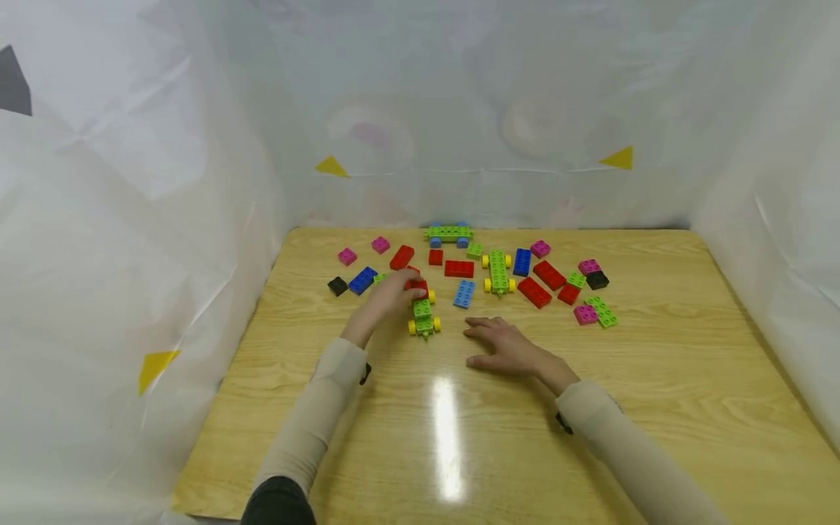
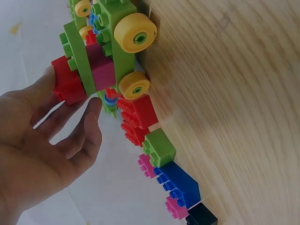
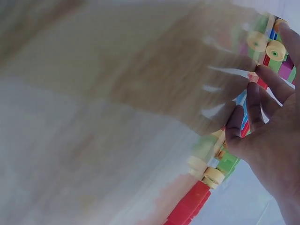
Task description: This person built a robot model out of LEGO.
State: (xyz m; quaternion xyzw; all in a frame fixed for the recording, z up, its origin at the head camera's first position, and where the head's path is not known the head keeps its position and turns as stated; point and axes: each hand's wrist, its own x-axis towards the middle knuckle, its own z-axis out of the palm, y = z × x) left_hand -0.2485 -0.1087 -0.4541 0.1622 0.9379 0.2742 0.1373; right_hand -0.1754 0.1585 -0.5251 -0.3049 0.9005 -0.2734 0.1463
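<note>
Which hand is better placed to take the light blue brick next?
Probably the right hand: it is empty and near the light blue brick, while the left hand grips a red brick.

A red brick (image 2: 69, 80) tops the yellow-wheeled green toy car (image 2: 123, 62).

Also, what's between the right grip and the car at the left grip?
Bare tabletop, seen in the head view, between the right grip and that yellow-wheeled car.

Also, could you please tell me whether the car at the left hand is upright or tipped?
Upright: the left wrist view shows the green car with its yellow wheels toward the table and its studs facing away.
</note>
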